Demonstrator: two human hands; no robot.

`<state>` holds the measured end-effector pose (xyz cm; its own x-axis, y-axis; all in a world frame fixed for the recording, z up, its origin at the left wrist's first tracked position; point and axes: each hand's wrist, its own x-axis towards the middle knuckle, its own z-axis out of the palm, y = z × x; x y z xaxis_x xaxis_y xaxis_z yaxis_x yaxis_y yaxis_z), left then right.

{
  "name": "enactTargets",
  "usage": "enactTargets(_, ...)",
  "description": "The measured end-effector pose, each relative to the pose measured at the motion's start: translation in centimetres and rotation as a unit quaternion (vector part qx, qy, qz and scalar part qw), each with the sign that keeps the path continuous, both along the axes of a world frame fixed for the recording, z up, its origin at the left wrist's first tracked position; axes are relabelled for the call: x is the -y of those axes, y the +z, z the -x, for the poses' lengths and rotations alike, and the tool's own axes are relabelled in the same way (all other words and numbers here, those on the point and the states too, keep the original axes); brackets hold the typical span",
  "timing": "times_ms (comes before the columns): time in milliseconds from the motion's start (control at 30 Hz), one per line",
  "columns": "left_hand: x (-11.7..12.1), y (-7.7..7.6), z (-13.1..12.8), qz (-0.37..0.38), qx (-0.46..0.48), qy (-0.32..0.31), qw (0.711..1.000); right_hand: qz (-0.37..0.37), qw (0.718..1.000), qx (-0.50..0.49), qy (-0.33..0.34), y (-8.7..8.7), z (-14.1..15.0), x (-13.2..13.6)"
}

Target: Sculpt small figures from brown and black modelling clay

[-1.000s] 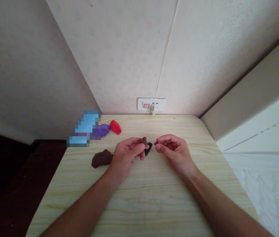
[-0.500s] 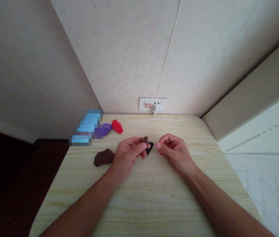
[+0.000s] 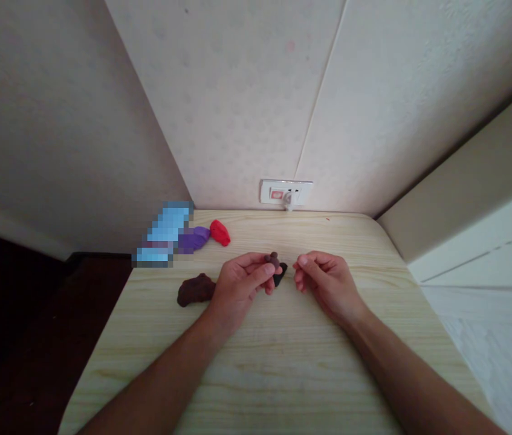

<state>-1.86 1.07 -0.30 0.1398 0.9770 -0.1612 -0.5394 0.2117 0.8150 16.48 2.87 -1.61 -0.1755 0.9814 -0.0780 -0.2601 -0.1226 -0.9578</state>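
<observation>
Between thumb and fingers, my left hand (image 3: pixel 240 289) pinches a small brown clay figure (image 3: pixel 274 260) with rounded knobs on top. Just right of it and lower, a black lump of clay (image 3: pixel 280 275) lies on the table, partly hidden by my left fingers. My right hand (image 3: pixel 326 281) is apart from the figure, to its right, with thumb and index finger pressed together. Whatever that pinch holds is too small to make out. A larger brown lump of clay (image 3: pixel 196 290) rests left of my left hand, which covers its right end.
The light wooden table (image 3: pixel 256 374) meets the wall at the back. Purple clay (image 3: pixel 196 238) and red clay (image 3: pixel 220 232) lie at the back left beside a blurred blue object (image 3: pixel 165 232). A wall socket (image 3: pixel 286 192) with a plug sits above the back edge.
The dark bit seen at my right fingertips one second ago no longer shows. My right fingers have shifted and curled slightly. My left hand still holds the figure; the whole view has drifted a little.
</observation>
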Motion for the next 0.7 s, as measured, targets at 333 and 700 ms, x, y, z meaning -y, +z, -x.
enactTargets(333, -0.01, 0.05, -0.01, 0.000, 0.005, 0.000, 1.000, -0.008, 1.000, -0.017, 0.004, -0.06, -0.14, -0.31)
enactTargets(700, 0.01, 0.21, 0.02, 0.005, -0.017, 0.006, 1.000, -0.053, 0.991, 0.073, -0.097, 0.46, -0.21, -0.12)
